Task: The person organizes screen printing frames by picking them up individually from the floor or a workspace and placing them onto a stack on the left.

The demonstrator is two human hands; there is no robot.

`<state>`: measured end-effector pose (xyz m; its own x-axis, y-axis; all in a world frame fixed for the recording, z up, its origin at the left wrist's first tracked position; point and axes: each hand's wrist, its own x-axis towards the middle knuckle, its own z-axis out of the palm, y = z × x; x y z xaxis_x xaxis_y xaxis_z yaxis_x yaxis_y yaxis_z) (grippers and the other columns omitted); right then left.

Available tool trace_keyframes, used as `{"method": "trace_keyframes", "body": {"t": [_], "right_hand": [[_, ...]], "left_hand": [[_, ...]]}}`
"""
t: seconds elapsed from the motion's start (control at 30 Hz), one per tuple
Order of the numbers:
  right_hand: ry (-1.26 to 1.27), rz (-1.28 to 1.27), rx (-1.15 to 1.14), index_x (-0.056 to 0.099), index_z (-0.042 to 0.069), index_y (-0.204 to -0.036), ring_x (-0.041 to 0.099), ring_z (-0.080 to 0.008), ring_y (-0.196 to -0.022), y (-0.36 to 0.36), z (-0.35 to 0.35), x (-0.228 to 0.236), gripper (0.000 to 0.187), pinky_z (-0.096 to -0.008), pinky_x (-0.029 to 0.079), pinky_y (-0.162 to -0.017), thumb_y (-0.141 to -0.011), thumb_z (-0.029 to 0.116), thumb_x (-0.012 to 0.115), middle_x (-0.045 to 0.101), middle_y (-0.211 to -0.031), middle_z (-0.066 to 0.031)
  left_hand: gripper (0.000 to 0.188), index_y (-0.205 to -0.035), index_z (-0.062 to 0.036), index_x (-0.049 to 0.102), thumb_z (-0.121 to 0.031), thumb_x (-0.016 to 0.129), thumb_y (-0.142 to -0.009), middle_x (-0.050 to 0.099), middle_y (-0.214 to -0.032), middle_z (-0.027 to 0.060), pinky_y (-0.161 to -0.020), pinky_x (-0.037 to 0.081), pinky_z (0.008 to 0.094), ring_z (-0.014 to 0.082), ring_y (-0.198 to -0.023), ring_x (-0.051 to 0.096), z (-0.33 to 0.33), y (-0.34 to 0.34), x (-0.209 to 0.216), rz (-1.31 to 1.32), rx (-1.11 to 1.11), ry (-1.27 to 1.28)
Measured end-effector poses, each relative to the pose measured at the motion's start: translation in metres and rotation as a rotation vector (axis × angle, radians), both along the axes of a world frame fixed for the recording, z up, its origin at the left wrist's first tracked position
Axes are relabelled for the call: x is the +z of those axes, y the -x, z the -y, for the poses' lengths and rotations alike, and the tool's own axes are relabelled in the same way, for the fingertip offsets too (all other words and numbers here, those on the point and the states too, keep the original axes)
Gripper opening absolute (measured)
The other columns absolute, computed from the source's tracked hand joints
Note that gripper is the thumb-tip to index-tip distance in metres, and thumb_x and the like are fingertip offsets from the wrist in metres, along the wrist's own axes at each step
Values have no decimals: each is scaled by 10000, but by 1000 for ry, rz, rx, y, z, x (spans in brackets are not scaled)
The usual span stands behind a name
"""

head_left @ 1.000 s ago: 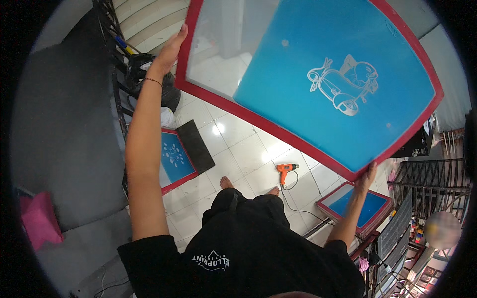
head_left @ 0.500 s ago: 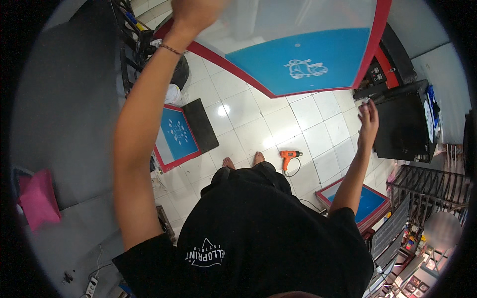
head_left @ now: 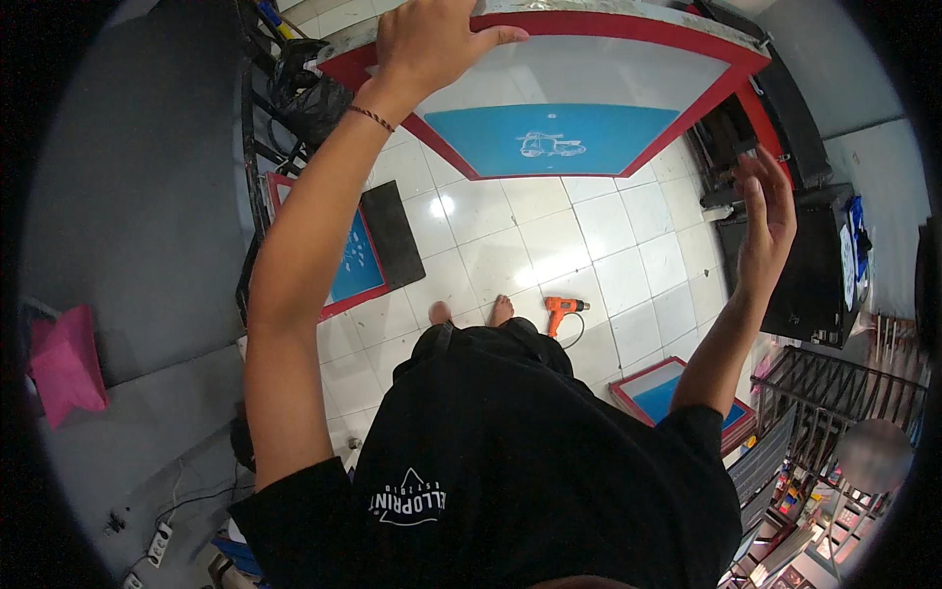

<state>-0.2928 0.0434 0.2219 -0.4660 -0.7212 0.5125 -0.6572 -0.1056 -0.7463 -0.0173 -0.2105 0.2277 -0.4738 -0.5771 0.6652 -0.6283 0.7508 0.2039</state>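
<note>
A red-framed silk screen [head_left: 599, 133] hangs upright in front of me, its mesh pale above and blue below, with a light scooter drawing on the blue. My left hand [head_left: 432, 44] grips its top edge near the left corner, thumb lying along the frame. Off to the right, apart from the screen, my right hand [head_left: 770, 216] is raised with curled fingers. At its fingertips is something small and greyish that I cannot make out. It is beside a red and black machine [head_left: 760, 113].
An orange heat gun [head_left: 563, 312] lies on the white tiled floor [head_left: 491, 236] near my feet. At left another blue screen [head_left: 361, 265] rests by a dark board [head_left: 392, 231]. More red-framed screens [head_left: 648, 378] are at right, below a black cabinet [head_left: 800, 270] and a black rack [head_left: 834, 388].
The screen has come lower and tilted, so its top edge now shows. My left hand has moved right and down with it. My right hand has shifted right toward the machine.
</note>
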Motion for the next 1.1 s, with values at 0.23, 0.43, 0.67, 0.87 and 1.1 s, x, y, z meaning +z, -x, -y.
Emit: {"method": "trace_keyframes", "body": {"t": [0.23,0.43,0.67,0.87,1.1], "right_hand": [[46,-1128,1,493,132,-1366,424,-301,-1308,-45,116,45,719,-443,419,-1011,-761,413,762,496,-1373,-132],[-201,-921,101,595,61,-991,595,-310,-846,-10,124,-8,490,-421,483,-716,-730,448,743,606,-847,-124],[-315,-525,-133,551,9,-873,516,-303,-702,16,58,-96,450,-390,414,-638,-737,365,790,531,-763,-150],[-282,-325,-148,536,-26,-912,497,-210,-689,18,33,-105,420,-304,412,-634,-792,296,777,519,-758,-114],[-234,-304,-147,549,-19,-893,490,-171,-667,12,25,-106,387,-290,412,-612,-815,295,762,553,-766,-103]], "left_hand": [[492,-797,-49,581,-514,717,-713,622,-763,123,-663,488,435,326,-750,631,-10,31,4,26,-248,134],[462,-847,-65,630,-494,722,-701,633,-800,74,-890,412,405,292,-994,562,-23,70,4,184,-348,322],[361,-1037,-39,633,-271,752,-788,646,-994,105,-841,464,363,290,-961,591,-42,-46,-35,-227,-247,179],[226,-1018,-4,633,-198,612,-906,656,-981,145,-848,462,361,282,-936,616,-77,-147,-145,-353,198,-485],[254,-1000,13,626,-226,577,-931,670,-956,173,-800,484,361,284,-909,642,-145,-200,-255,-293,352,-866]]}}
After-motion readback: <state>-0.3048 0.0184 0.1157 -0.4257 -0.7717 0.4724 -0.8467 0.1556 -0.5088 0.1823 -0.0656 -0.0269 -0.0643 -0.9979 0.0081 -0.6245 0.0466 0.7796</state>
